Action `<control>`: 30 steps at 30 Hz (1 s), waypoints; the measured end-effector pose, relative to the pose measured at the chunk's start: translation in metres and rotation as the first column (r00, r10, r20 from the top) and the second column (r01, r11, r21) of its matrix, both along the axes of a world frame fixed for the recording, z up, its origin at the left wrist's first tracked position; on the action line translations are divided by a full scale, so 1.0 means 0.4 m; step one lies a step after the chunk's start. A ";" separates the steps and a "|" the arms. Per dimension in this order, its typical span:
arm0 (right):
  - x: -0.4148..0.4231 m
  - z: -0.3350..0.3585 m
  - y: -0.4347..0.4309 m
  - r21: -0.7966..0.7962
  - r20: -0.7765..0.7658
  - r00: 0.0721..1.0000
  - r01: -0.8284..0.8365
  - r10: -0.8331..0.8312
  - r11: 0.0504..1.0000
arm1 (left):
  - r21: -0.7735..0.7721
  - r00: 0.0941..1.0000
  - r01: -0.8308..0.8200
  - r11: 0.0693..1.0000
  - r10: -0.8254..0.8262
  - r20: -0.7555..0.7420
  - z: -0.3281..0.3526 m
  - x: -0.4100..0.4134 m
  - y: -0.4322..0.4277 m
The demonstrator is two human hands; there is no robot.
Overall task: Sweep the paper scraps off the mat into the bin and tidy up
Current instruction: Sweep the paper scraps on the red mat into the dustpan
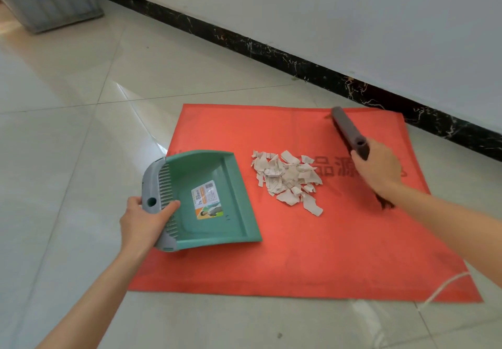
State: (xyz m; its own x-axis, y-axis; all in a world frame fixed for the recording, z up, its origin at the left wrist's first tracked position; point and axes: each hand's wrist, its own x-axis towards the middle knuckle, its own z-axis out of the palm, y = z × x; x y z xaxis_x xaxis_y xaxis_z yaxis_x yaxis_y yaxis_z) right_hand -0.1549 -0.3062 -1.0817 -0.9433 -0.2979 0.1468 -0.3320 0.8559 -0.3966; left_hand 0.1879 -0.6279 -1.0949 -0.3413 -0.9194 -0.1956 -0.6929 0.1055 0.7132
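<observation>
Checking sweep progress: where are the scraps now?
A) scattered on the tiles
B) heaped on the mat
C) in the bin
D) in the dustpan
B: the scraps lie heaped on the mat, between the dustpan and the brush.

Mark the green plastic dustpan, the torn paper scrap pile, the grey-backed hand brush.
green plastic dustpan (207,199): head view, label on pan floor
torn paper scrap pile (288,178): head view, pile's middle
grey-backed hand brush (347,128): head view, grey back

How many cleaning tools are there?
2. The green dustpan sits at the left edge of the mat, held by the left hand; the brush is over its right side, in the right hand.
</observation>
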 end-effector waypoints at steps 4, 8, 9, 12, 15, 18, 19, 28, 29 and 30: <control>0.120 -0.067 -0.010 0.000 0.049 0.997 0.065 -0.065 0.998 | 0.010 1.000 0.005 1.000 -0.005 -0.003 -0.005 -0.030 0.024; 0.206 -0.093 -0.061 -0.072 0.091 0.994 0.070 -0.063 0.995 | 0.032 1.000 0.012 0.999 -0.012 0.005 -0.019 -0.039 0.045; 0.221 -0.096 -0.074 -0.109 0.112 0.991 0.085 -0.073 0.990 | 0.038 1.000 0.012 0.999 -0.012 0.010 -0.022 -0.038 0.046; 0.256 -0.089 -0.115 -0.208 0.177 0.980 0.125 -0.089 0.970 | 0.042 1.000 0.001 0.999 -0.002 0.015 -0.029 -0.035 0.046; 0.277 -0.070 -0.151 -0.271 0.223 0.969 0.164 -0.104 0.948 | 0.032 1.000 0.002 0.999 -0.002 0.005 -0.030 -0.036 0.049; 0.282 -0.051 -0.178 -0.308 0.267 0.956 0.201 -0.118 0.930 | 0.033 1.000 0.006 0.999 -0.006 -0.004 -0.029 -0.037 0.057; 0.277 -0.044 -0.184 -0.322 0.280 0.952 0.216 -0.126 0.922 | 0.034 1.000 0.009 0.999 -0.008 -0.007 -0.028 -0.036 0.058; 0.108 0.083 -0.188 -0.278 0.218 0.960 0.233 -0.175 0.932 | 0.014 1.000 -0.022 1.000 0.022 0.019 -0.031 0.005 0.008; 0.101 0.085 -0.181 -0.200 0.168 0.972 0.197 -0.164 0.960 | 0.013 0.999 -0.028 1.000 0.027 0.017 -0.032 0.010 0.004; 0.099 0.077 -0.172 -0.128 0.117 0.981 0.168 -0.154 0.977 | 0.010 1.000 -0.029 1.000 0.028 0.012 -0.032 0.012 0.002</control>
State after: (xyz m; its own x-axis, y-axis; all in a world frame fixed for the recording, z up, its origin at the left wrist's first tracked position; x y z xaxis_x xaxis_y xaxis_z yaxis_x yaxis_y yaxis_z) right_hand -0.1152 -0.3751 -1.0510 -0.9895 -0.1249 0.0725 -0.1442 0.8299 -0.5390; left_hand 0.1927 -0.6271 -1.1077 -0.3126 -0.9266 -0.2090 -0.7041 0.0783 0.7058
